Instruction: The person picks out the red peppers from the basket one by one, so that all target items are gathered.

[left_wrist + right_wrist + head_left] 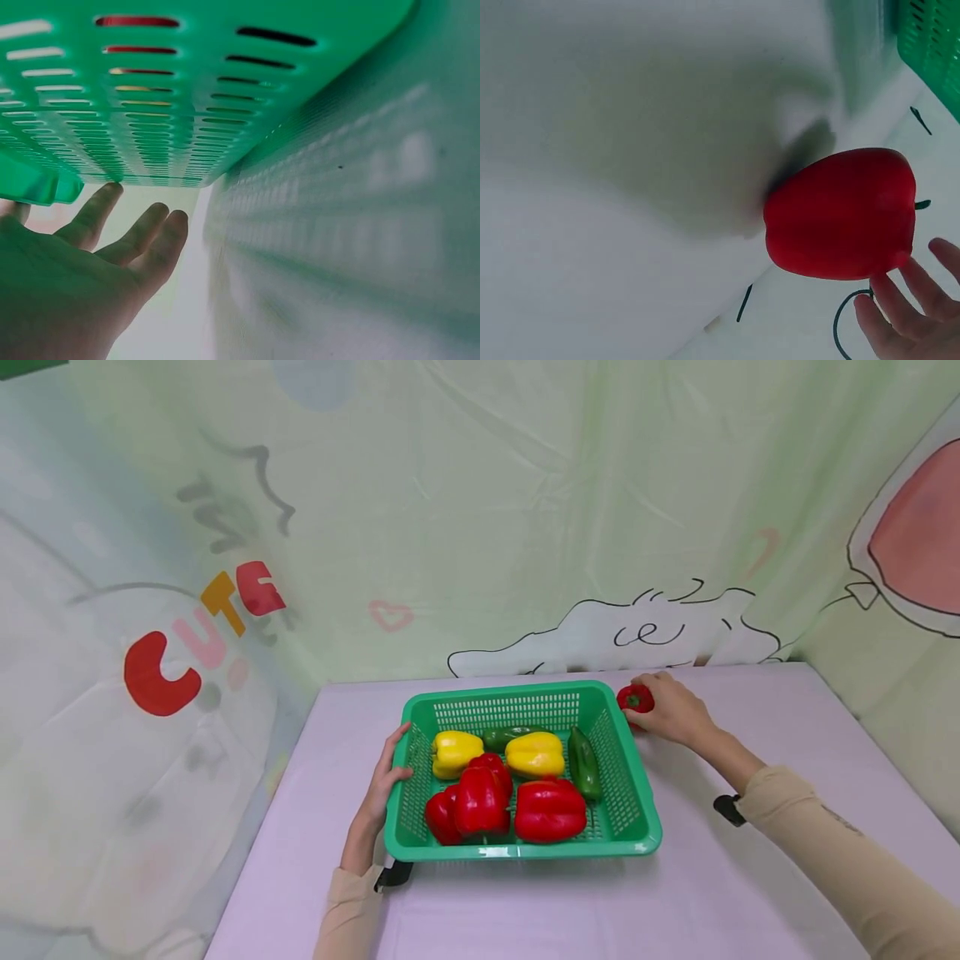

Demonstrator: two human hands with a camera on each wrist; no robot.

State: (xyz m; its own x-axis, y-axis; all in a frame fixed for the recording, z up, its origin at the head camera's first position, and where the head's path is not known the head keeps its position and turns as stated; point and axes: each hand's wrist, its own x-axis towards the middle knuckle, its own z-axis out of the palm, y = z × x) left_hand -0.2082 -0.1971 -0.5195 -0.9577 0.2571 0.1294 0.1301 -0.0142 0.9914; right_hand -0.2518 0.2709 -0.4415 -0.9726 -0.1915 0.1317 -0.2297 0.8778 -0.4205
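Note:
A green plastic basket (517, 852) holds two yellow bell peppers, including this yellow bell pepper (534, 755), several red bell peppers, including this red bell pepper (550, 811), and green peppers such as this long green pepper (583, 766). My left hand (382, 781) holds the basket's left rim, with digits over it; in the left wrist view, other fingers (154, 232) extend beside the slotted wall. Beyond the basket's right rim, my right hand (672, 708) grips another red bell pepper (840, 214) between thumb and fingers. Whether that pepper touches the table cannot be told.
The basket stands on a pale lilac tabletop (540, 910). A printed curtain (487, 527) hangs behind the table's back edge and along both sides. Black bands show at both wrists.

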